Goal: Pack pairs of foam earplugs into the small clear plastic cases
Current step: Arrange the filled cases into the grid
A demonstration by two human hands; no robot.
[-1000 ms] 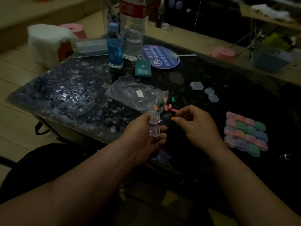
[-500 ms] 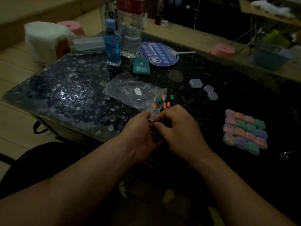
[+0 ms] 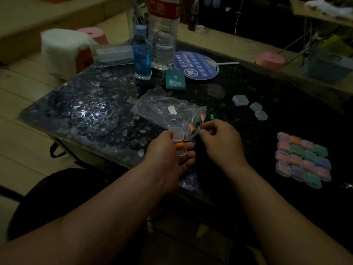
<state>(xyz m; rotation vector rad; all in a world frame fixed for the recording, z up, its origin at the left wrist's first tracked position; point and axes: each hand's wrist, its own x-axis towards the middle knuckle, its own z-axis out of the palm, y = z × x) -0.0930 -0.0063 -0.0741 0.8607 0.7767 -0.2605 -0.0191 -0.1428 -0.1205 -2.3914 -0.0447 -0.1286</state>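
Observation:
My left hand holds a small clear case with its lid hinged open. One orange earplug lies inside it. My right hand hovers just right of the case with curled fingers. Its fingertips are at the loose earplugs by the mouth of a clear plastic bag. Whether it pinches one is hidden. A green earplug lies just beyond that hand.
Three empty clear cases lie at the back right. A block of several filled cases sits at the right. Behind the bag are a teal packet, a round fan and two water bottles. The table's near edge is by my wrists.
My right hand brought an orange earplug to the case and put it in. It has since drawn back up and right to the loose plugs. My left hand kept hold of the case.

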